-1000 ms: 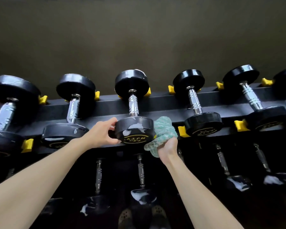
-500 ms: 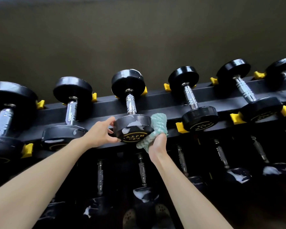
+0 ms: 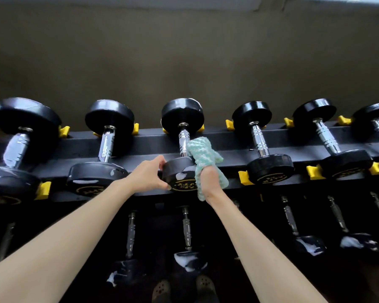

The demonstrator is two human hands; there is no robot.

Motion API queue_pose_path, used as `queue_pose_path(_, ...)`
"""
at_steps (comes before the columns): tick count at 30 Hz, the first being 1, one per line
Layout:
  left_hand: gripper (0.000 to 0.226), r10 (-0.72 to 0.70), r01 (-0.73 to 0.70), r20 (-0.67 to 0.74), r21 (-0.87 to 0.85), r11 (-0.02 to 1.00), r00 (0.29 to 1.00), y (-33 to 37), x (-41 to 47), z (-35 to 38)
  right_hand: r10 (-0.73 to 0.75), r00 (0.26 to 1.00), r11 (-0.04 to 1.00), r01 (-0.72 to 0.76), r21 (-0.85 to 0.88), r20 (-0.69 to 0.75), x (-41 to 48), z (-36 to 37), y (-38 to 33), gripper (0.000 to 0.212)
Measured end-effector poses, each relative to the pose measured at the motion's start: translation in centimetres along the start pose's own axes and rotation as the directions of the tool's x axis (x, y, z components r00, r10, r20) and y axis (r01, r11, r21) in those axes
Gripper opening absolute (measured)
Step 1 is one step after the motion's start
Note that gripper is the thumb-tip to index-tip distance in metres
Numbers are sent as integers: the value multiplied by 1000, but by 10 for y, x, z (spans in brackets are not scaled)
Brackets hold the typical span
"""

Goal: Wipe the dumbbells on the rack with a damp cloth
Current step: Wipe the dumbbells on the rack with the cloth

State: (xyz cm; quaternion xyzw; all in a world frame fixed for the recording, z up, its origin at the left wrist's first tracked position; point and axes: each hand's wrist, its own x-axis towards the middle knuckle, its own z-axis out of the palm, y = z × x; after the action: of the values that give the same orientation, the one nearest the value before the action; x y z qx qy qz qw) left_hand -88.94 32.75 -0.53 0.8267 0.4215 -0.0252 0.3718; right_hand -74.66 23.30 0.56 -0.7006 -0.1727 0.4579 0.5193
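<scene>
Closed round a pale green cloth (image 3: pixel 202 156), the right grip (image 3: pixel 208 182) pressed it against the right side of the near head of the middle dumbbell (image 3: pixel 177 173); its fingers were hidden under the fabric. The upper end of the cloth stood up beside the chrome handle (image 3: pixel 183 139), and whether it touched the metal could not be told. The left grip (image 3: pixel 150 174) held the same head from the other side, with the thumb low beside the yellow lettering and the fingers curled over the upper edge, so it seemed to steady the weight. The dumbbell lay in its place on the top row of the rack (image 3: pixel 228 139), its far head toward the wall (image 3: pixel 184 51), with a yellow cradle (image 3: pixel 243 177) just to its right.

The step in hand was probably the wiping of this near head, about where the cloth passes from the head to the handle. Pale patches showed on the black face, so this head did not look finished. The next move would call for a firm rub over those patches and then a wrap of the cloth round the handle, while the left grip stops the dumbbell from rolling. After that the neighbour on the right (image 3: pixel 270 167) stood next in line, and a lower row (image 3: pixel 189 259) with similar pale marks was below.
</scene>
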Motion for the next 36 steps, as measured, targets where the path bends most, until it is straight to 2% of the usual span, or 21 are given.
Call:
queue_pose_path(2,51,-22,24,52,-37,999,998,3,-2,-6,-96,995,986,100,-131,37,-2,2,-9,22)
queue_pose_path(4,53,-38,43,126,-40,998,991,6,-1,-11,-178,977,954,201,-220,121,-4,3,-22,25)
queue_pose_path(5,56,-49,54,152,-30,998,987,8,-1,-12,-196,965,925,241,-294,176,-2,5,-29,31)
queue_pose_path(7,61,-97,103,165,-29,994,982,6,1,-13,-126,956,814,253,-522,266,5,11,-38,39)
queue_pose_path(9,61,-163,172,140,-58,983,977,5,1,-11,-126,936,587,337,-736,328,7,14,-42,34)
queue_pose_path(10,60,-204,213,111,-75,974,973,4,0,-11,-147,909,489,409,-771,389,7,15,-43,32)
queue_pose_path(12,57,-275,277,32,-104,955,961,5,0,-10,-190,824,236,566,-790,534,8,15,-39,24)
queue_pose_path(13,55,-304,300,-13,-123,946,953,7,-1,-10,-199,785,122,614,-780,586,8,15,-34,31)
queue_pose_path(15,53,-349,330,-85,-174,928,933,11,-1,-10,-320,677,-125,664,-737,663,12,15,-20,35)
queue_pose_path(16,54,-371,344,-113,-206,916,922,14,-1,-10,-337,657,-191,653,-733,674,10,15,-17,31)
queue_pose_path(19,54,-429,373,-172,-283,884,887,24,-2,-12,-394,613,-256,643,-722,685,16,10,-7,21)
queue_pose_path(23,54,-450,373,-207,-324,869,869,36,-2,-9,-446,548,-279,666,-691,708,19,-4,2,32)
queue_pose_path(27,52,-459,357,-248,-364,860,853,50,2,-1,-577,374,-290,738,-610,726,25,-14,13,31)
queue_pose_path(31,51,-464,315,-323,-418,852,825,63,6,2,-624,278,-280,793,-541,730,23,-22,18,22)
queue_pose_path(36,49,-440,245,-394,-455,856,807,76,11,3,-688,154,-267,855,-444,710,23,-50,31,33)
